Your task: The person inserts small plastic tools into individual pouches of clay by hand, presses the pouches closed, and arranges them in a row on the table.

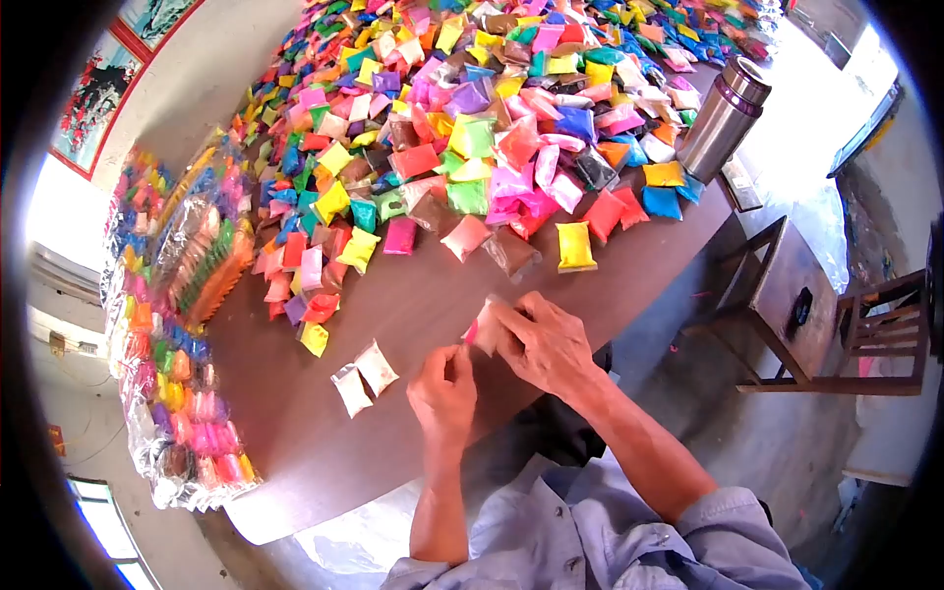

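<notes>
Above the near edge of the brown table (295, 433), both hands meet at a small pale packet (485, 327) with a bit of bright pink on its left side. My right hand (546, 344) grips it from the right, its fingers covering much of it. My left hand (442, 391) is closed, thumb and forefinger pinched at the packet's lower left edge. Left of my hands, two cream-coloured clear packets (376, 368) lie side by side. A yellow packet (575, 247) and a brown packet (511, 254) lie beyond my right hand.
A large heap of colourful small packets (423, 157) covers the far part of the table. Bagged rows of coloured packets (182, 364) line the left edge. A steel flask (726, 118) stands at the right edge. A wooden stool (777, 305) and chair (890, 334) are on the floor at right.
</notes>
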`<state>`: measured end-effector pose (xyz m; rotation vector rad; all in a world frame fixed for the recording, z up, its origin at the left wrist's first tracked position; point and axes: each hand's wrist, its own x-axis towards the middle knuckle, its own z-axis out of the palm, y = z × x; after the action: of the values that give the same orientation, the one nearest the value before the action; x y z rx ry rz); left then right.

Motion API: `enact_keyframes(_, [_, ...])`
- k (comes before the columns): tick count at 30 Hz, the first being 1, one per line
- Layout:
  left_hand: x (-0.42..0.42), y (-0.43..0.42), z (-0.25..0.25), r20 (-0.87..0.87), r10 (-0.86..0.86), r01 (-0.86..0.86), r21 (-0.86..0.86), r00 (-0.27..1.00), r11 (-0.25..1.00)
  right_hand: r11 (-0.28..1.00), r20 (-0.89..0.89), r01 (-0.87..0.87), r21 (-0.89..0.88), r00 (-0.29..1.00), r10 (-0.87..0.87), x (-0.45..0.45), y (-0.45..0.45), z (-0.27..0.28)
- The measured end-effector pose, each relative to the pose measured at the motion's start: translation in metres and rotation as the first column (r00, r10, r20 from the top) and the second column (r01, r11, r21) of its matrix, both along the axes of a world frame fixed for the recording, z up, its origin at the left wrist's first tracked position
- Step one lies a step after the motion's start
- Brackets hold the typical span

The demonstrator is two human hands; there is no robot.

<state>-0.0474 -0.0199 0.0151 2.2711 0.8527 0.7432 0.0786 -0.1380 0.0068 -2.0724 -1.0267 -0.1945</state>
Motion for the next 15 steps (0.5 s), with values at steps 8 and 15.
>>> enact_keyframes(8, [0.0, -0.002, -0.002, 0.08, -0.001, -0.001, 0.016, 0.997, 1.0, 0.998, -0.023, 0.025, 0.053, 0.999, -0.024, 0.0, 0.003, -0.001])
enact_keyframes(15, [-0.009, 0.004, -0.01, 0.045, 0.042, -0.045, 0.067, 0.998, 0.997, 0.995, -0.009, 0.024, 0.101, 1.0, -0.024, 0.001, 0.004, -0.006])
